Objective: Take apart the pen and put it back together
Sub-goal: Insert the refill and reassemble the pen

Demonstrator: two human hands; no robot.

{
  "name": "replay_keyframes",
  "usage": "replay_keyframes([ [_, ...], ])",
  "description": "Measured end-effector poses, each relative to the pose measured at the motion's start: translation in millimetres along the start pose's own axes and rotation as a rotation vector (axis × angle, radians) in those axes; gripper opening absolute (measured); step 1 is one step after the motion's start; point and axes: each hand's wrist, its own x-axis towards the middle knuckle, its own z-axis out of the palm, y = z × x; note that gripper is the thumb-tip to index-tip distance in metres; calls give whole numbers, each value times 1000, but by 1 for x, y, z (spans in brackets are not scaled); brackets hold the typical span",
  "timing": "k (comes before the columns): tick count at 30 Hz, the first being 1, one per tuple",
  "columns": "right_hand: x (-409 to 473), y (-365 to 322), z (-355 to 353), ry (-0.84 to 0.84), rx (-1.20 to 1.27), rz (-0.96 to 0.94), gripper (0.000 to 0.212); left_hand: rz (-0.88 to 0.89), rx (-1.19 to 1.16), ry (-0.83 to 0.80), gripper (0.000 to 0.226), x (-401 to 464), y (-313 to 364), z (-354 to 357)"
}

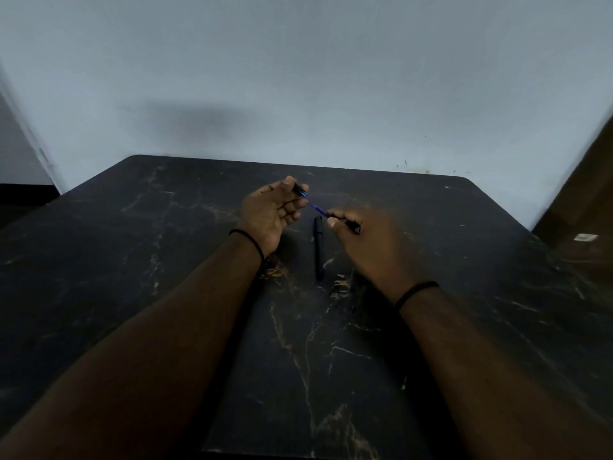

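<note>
**Pen apart: refill between the hands, barrel on the table**

Centre of frame, above the dark marbled table (132, 293). Left hand (270, 215), palm up, pinches a small dark end piece (300, 190) between thumb and forefinger; the other fingers are loosely curled. Right hand (360, 242) pinches the thin blue refill (317, 210) near its lower right end, with a small black part (353, 225) poking out past the fingers; what that part is, cannot tell. The refill runs slantwise from the left hand's piece down to the right. The black barrel (319, 249) lies on the table just below, between the wrists, untouched.

Judgement: refill and end piece are being parted or joined; which, not clear. Either way, keep the refill in line with the piece, move straight along its length, no sideways bending. Light grip only.

Writing or brand: none readable; picture is dim. A small pale tag (585, 237) at right edge is illegible.
</note>
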Motion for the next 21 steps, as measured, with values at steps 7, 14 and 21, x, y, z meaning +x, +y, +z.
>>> replay_keyframes([
  [7,-1,-4,-4,27,2,10,48,19,22,0,11,1,-1,-1],
  [14,-1,-4,-2,31,-10,-4,42,27,52,-46,12,2,-3,-1],
  [21,0,0,-4,-14,-49,-9,40,6,82,-105,13,2,-8,3],
])
